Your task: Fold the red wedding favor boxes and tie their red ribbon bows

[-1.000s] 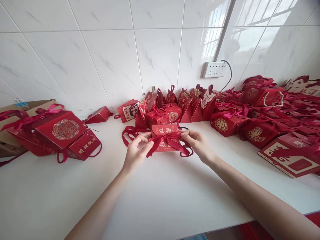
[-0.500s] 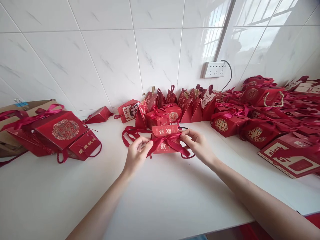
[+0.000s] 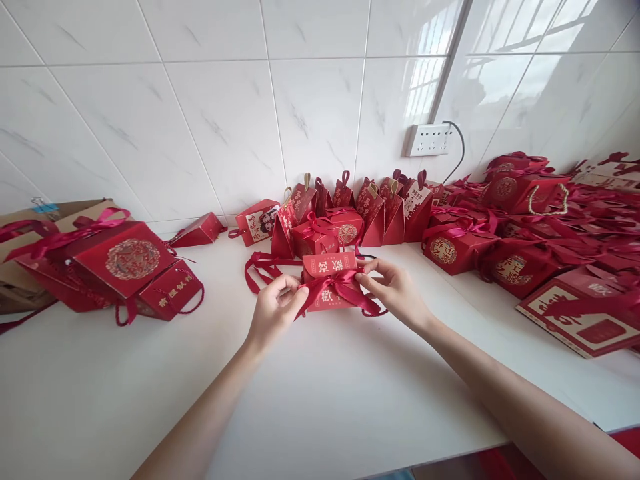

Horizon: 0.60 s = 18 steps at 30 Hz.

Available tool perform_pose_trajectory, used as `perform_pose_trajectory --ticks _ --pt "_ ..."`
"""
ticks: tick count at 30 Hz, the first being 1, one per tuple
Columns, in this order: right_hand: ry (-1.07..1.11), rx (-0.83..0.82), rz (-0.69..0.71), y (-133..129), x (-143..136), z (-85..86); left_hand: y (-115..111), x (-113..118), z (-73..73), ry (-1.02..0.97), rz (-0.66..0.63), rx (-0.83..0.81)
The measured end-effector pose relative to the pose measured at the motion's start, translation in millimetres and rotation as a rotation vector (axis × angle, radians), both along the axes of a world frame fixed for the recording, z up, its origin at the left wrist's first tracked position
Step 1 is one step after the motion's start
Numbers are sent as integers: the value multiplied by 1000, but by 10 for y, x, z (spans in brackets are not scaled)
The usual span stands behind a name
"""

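In the middle of the white table a small red gift box [image 3: 331,264] with gold characters stands in front of me. A dark red satin ribbon [image 3: 334,283] is tied in a bow across its front. My left hand [image 3: 278,300] pinches the bow's left side between thumb and fingers. On the other side, my right hand [image 3: 395,288] has thumb and fingertips closed on the ribbon's right loop, close to the box's edge. A ribbon tail and part of a cord handle hang below the right fingers. The fingertips partly cover the bow's ends.
Several red boxes with loops [image 3: 370,212] line the tiled wall behind. Stacked boxes [image 3: 117,260] and a brown bag [image 3: 15,287] stand left. A large pile of ribboned boxes [image 3: 520,260] fills the right. A power socket [image 3: 429,140] with a cable is on the wall.
My right fingers have shifted slightly left and inward along the ribbon. The bow's right loop looks bunched closer to the box. My left hand has barely moved.
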State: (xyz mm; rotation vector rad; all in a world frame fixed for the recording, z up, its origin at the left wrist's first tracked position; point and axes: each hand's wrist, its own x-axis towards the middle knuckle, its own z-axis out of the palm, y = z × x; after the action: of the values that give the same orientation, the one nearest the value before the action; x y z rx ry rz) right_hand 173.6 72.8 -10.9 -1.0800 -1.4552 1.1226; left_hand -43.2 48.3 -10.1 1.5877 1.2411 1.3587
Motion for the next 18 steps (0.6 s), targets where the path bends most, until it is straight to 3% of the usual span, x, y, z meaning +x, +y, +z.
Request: perform_pose_trajectory --ticks 9,15,18 --pt "-2 13 76 -53 -38 10 -6 -2 -65 37 14 81" --pt "-24 -7 34 -33 -4 -4 49 27 -130 -62 -4 130" --pt "-102 11 -57 -79 73 52 28 71 -139 -31 32 150"
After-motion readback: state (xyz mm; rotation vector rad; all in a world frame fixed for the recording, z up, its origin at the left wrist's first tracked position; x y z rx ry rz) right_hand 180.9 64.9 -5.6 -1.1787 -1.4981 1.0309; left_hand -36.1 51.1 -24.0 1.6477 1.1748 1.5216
